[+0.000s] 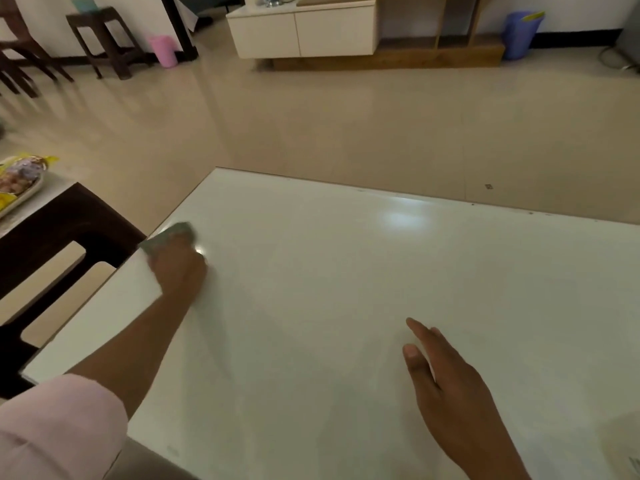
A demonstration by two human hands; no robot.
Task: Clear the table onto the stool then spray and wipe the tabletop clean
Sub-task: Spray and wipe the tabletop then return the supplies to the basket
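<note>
The white glossy tabletop (pixel 346 289) fills the lower half of the view. My left hand (pixel 180 271) presses a grey-green cloth (pixel 169 237) onto the table near its left edge; the hand and cloth are blurred. My right hand (pixel 446 375) lies flat on the tabletop at the lower right, fingers straight, holding nothing. A dark wooden stool (pixel 79 230) stands left of the table and carries a tray with yellow snack packets (pixel 19 178). No spray bottle is in view.
Beige tiled floor (pixel 311 116) stretches beyond the table. A white and wood TV cabinet (pixel 311 32) lines the far wall. A blue bin (pixel 519 34) stands at the back right, a pink bin (pixel 164 50) and dark stools (pixel 104 39) at the back left.
</note>
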